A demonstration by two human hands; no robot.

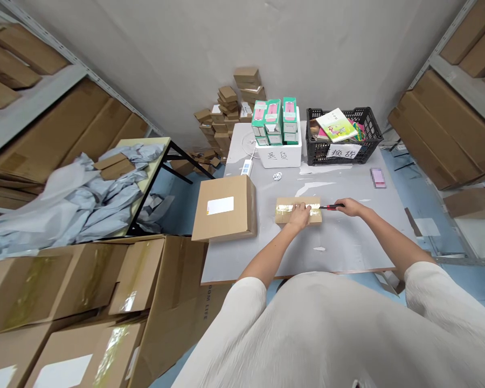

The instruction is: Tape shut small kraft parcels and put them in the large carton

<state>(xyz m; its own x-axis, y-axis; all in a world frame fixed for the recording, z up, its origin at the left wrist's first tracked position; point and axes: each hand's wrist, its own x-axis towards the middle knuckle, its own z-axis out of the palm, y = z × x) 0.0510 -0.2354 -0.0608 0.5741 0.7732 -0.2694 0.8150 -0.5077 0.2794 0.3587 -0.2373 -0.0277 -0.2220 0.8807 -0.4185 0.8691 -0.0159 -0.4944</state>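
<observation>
A small cardboard box [285, 216], taped along its top with shiny clear tape, lies flat on the grey table [242, 264]. My left hand [300, 215] holds it down from above, fingers bent on the tape. In my right hand [350, 207] is a red and black utility knife [332, 207]. Its blade end touches the right end of the box, at the line of the tape. My fingers wrap round the knife's handle and hide part of it.
To the left stands a larger carton [222, 207] with a white label. Behind are a white bin [281, 156] of green-and-pink boxes, a black crate [341, 153] with booklets, and a power strip [247, 167]. A pixelated phone-like object [378, 178] lies right. Big cartons [181, 302] flank the table's left.
</observation>
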